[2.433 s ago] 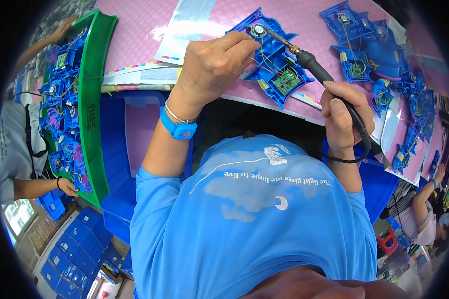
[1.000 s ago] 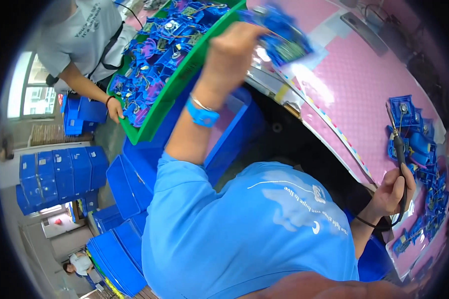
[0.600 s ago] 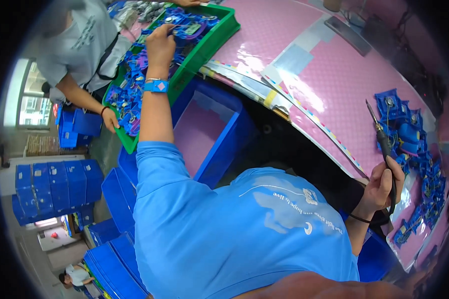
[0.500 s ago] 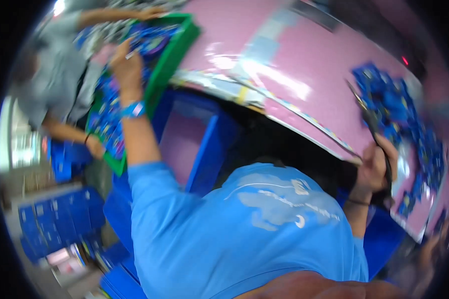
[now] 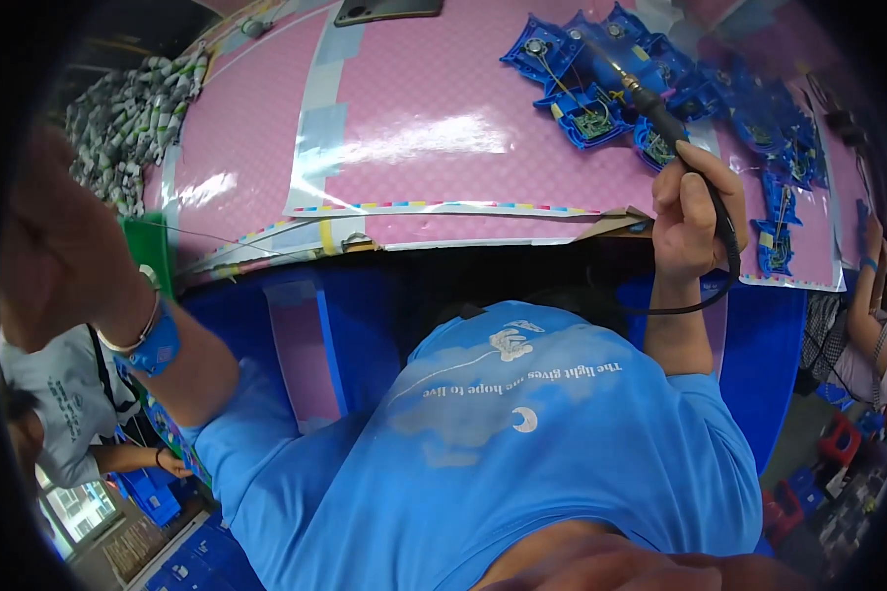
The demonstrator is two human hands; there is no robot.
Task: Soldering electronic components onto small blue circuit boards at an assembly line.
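My right hand (image 5: 695, 212) grips a soldering iron (image 5: 658, 110) by its dark handle, with the cord looping down past the wrist. The metal tip points up and left over a group of blue plastic housings (image 5: 591, 118), several with green circuit boards and thin wires inside. At the far left, my left hand (image 5: 59, 256) is raised close to the camera, large and blurred. Its fingers are too unclear to read, and I see nothing in it. A blue band circles that wrist.
The pink-covered table (image 5: 414, 148) has taped strips and a worn front edge. A dark phone (image 5: 384, 9) lies at the back; small grey-white bundles (image 5: 133, 123) are heaped at left. Part of a green tray (image 5: 151, 251) shows beside my left wrist. Co-workers are at both sides; blue bins stand below.
My view has swung left to right across the table. My left hand has gone from over the green tray to up near the camera. The soldering iron stays in my right hand.
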